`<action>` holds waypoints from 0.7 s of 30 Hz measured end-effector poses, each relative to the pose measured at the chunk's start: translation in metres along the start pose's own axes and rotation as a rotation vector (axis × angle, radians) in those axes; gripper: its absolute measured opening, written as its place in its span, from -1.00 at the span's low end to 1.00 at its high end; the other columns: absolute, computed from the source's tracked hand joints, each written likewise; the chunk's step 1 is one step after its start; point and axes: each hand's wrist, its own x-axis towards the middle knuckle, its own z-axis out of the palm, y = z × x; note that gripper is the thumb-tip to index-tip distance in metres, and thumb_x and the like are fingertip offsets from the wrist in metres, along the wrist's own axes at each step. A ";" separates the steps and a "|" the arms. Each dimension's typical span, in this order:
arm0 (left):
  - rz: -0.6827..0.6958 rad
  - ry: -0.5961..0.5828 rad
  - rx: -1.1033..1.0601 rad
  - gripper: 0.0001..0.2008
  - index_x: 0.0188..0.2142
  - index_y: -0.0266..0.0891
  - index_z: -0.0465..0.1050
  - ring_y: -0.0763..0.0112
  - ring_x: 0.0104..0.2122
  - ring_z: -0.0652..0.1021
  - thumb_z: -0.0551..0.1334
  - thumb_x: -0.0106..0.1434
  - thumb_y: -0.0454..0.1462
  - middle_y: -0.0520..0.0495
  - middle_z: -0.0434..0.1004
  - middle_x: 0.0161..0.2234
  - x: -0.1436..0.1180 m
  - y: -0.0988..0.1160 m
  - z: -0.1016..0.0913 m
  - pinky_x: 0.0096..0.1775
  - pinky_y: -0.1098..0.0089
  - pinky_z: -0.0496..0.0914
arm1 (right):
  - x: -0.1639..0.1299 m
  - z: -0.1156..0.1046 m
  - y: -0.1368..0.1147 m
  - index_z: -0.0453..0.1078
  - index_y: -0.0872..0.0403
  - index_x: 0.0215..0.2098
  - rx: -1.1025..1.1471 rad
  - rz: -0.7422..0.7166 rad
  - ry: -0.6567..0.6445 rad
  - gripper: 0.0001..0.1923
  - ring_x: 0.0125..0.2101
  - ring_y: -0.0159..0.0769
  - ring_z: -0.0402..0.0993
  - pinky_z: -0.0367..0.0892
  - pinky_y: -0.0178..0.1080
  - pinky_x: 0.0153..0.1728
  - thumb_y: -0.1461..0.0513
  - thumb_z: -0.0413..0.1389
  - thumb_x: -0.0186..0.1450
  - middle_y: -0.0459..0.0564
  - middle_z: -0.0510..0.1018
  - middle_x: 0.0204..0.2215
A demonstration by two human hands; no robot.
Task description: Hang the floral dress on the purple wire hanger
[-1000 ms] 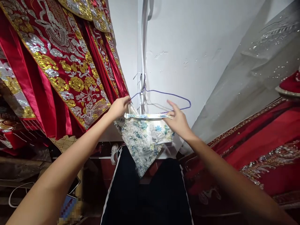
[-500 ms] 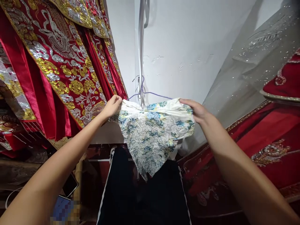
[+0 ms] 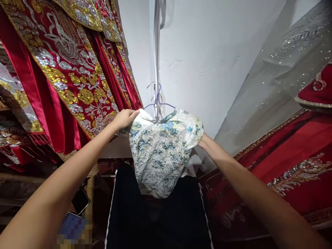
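A short-sleeved blouse (image 3: 160, 152) with a white, blue and yellow swirl print hangs on a thin purple wire hanger (image 3: 166, 104) before me. My left hand (image 3: 127, 117) is closed on the cloth at its left shoulder, thumb laid along the edge. On the other side my right hand goes into the sleeve opening (image 3: 198, 143). Its wrist (image 3: 204, 140) shows, but the sleeve hides its fingers. The cloth bulges over that hand. The garment's lower edge hangs over my dark trousers (image 3: 155, 221).
Red garments with gold and silver embroidery (image 3: 85, 93) hang close on the left. At right are a clear sparkling cover (image 3: 259, 86) and red beaded cloth (image 3: 298, 145). A white pole (image 3: 154, 45) stands against the wall. A phone (image 3: 81, 202) lies at lower left.
My right hand has gone from gripping the outer right shoulder to inside the right sleeve. The right side of the blouse has drawn inward and bunched up. My left hand stays at the left shoulder.
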 end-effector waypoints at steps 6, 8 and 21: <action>0.041 0.063 0.005 -0.61 0.01 -0.13 0.50 0.24 -0.33 0.54 -0.01 0.41 -0.08 -0.08 0.61 -0.28 -0.008 0.008 0.000 -0.27 0.36 0.32 | 0.056 -0.015 0.025 0.53 0.02 -0.21 0.127 0.260 -0.168 -0.45 -0.26 0.01 0.62 0.52 -0.04 -0.27 -0.24 0.15 0.19 0.07 0.66 -0.34; 0.114 0.087 -0.042 -0.57 0.17 -0.15 0.39 0.23 -0.14 0.56 -0.02 0.40 -0.20 -0.12 0.60 -0.08 -0.003 0.020 -0.002 -0.10 0.33 0.37 | 0.066 -0.018 0.021 0.51 0.01 -0.23 0.148 0.240 -0.083 -0.51 -0.28 -0.01 0.62 0.52 -0.07 -0.28 -0.18 0.26 0.12 0.06 0.65 -0.34; 0.127 0.113 -0.121 -0.42 0.21 -0.25 0.29 0.12 0.02 0.51 -0.01 0.42 0.08 -0.27 0.44 0.14 -0.013 0.099 -0.033 0.06 0.15 0.37 | -0.053 0.053 -0.064 0.45 -0.08 -0.02 0.097 0.114 0.027 -0.60 -0.12 -0.05 0.56 0.51 -0.13 -0.29 -0.12 0.03 0.38 0.04 0.60 -0.20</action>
